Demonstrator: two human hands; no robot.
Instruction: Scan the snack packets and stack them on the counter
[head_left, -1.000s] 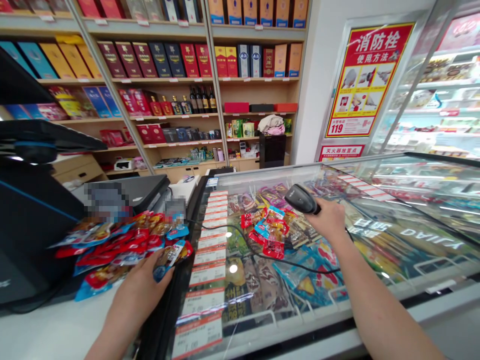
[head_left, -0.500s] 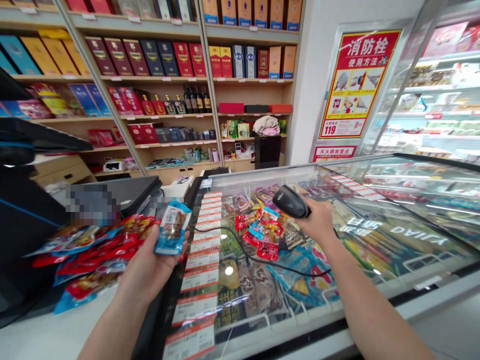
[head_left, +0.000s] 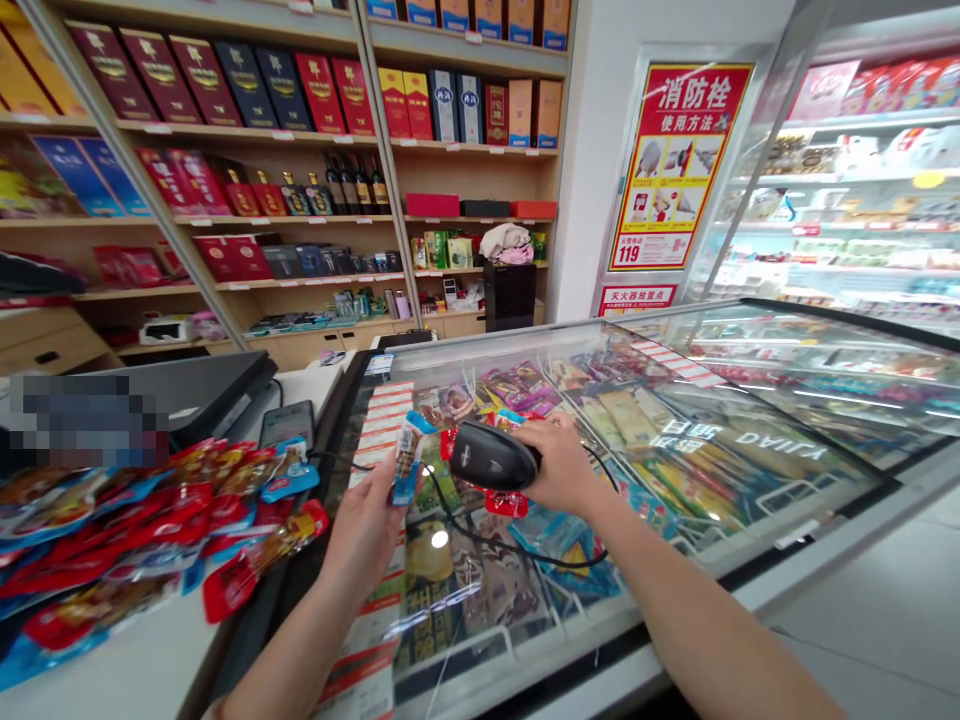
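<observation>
My left hand grips a small blue-edged snack packet by its lower part, holding it upright and turned edge-on above the freezer's price labels. My right hand is wrapped round a black barcode scanner, whose head points left at the packet, a short gap apart. Beneath the scanner, partly hidden by it, red and blue snack packets lie on the glass freezer lid. To the left, a heap of similar packets spreads over the counter.
A black scanner cable loops across the freezer glass. Near the heap lies a phone beside a dark flat device. Shelves of boxed goods and a red fire-hydrant sign stand behind.
My right hand has brought the scanner left and lower, close to the packet. My left hand has turned the packet from face-up to edge-on. The view has swung right.
</observation>
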